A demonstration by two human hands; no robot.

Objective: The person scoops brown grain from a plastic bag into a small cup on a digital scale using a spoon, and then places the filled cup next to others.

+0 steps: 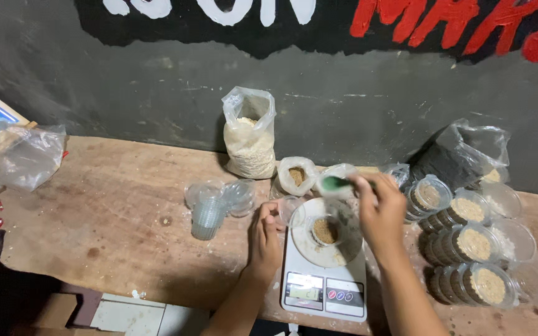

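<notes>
A dark grey wall [356, 106] fills the view from nine to three o'clock, with white and red painted lettering along twelve (cut off by the frame). Below it runs a worn, stained wooden bench [113, 211]; pale floor tiles [135, 317] show at seven o'clock.
</notes>
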